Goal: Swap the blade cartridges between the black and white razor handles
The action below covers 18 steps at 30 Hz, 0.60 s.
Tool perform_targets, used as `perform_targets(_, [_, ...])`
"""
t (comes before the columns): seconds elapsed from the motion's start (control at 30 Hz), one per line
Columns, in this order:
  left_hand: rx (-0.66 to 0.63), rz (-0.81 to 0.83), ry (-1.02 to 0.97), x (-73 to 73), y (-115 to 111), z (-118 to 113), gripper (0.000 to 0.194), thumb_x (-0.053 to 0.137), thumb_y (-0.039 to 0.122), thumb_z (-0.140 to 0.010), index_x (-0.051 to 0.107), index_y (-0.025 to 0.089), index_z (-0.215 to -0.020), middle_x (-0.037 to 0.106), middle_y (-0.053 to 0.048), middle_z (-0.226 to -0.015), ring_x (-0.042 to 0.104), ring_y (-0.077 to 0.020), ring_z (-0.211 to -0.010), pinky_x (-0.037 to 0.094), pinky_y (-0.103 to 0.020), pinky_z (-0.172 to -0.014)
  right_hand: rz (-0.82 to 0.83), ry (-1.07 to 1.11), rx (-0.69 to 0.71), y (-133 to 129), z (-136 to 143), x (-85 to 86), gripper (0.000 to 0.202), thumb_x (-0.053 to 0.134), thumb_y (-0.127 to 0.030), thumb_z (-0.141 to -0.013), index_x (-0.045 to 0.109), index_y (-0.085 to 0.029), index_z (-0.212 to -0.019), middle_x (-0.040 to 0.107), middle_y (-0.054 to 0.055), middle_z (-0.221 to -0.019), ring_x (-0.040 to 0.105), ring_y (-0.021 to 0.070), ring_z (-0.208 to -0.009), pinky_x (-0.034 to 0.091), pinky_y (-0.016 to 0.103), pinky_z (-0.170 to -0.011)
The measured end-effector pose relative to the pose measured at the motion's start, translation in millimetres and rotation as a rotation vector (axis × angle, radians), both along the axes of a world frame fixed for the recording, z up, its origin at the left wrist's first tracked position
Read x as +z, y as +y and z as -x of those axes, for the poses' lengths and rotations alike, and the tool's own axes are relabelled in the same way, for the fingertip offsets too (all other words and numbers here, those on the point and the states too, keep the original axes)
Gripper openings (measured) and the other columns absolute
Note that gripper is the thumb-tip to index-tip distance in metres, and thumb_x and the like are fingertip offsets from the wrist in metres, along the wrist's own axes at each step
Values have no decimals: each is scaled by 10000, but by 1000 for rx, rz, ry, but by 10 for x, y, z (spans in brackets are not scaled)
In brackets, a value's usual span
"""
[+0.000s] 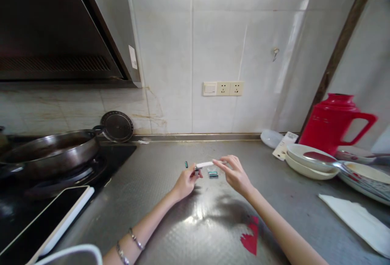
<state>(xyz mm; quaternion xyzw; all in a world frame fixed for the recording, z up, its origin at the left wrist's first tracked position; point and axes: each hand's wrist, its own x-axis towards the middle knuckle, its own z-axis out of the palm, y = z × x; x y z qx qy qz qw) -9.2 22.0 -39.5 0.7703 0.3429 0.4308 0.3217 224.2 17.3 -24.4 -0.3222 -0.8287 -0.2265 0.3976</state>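
Between my two hands a slim white object [204, 164] is held level above the counter. My left hand [184, 183] is closed on its left end, where a small dark part shows by the fingertips. At the other end, my right hand [235, 174] pinches it with thumb and fingers. Just below it lies a small teal-and-dark piece [213, 174], close to my right fingers. Another small dark green piece [186, 164] rests beyond my left hand. Both pieces are too small to name surely.
A pan [57, 151] sits on the stove at left, with a phone-like device [51, 220] in front. Stacked bowls [307, 167], a red thermos jug [326, 125] and white paper [356, 220] are at right. A red scrap [251, 238] lies on the metal counter [170, 232].
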Motion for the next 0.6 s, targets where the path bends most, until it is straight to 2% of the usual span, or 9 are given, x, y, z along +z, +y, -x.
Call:
perform_targets(0.1, [6,-11,22,-18,7,6,122,447,129,-799,558,158,-842,606,-19,-774,540,-124,-671,404,-237,-673,1,-15,18,-7,24,1,635,365,37,-800,423,-316,-1324,523,66,-994,480,177,-886,394,382,-845])
perform_targets(0.27, [-2,1,41,-16,-7,0,184,449,114,-796,574,159,-924,623,-26,-798,551,-131,-713,405,-237,-705,-2,-3,-56,15,-41,-4,634,361,34,-791,445,-316,-1313,533,70,-983,482,182,-869,401,379,-827])
perform_targets(0.43, [23,-5,58,-39,7,4,137,454,132,-800,582,157,-842,616,-22,-775,546,-133,-699,402,-243,-695,-10,-24,-11,-12,22,4,619,372,13,-825,410,-342,-1331,536,62,-990,486,170,-877,387,386,-853])
perform_targets(0.6, [8,-19,43,-14,4,12,129,464,119,-792,570,164,-850,625,-24,-784,562,-138,-728,414,-244,-712,-4,-36,-69,39,-74,-20,626,359,21,-824,411,-340,-1332,541,63,-989,493,167,-850,397,377,-835])
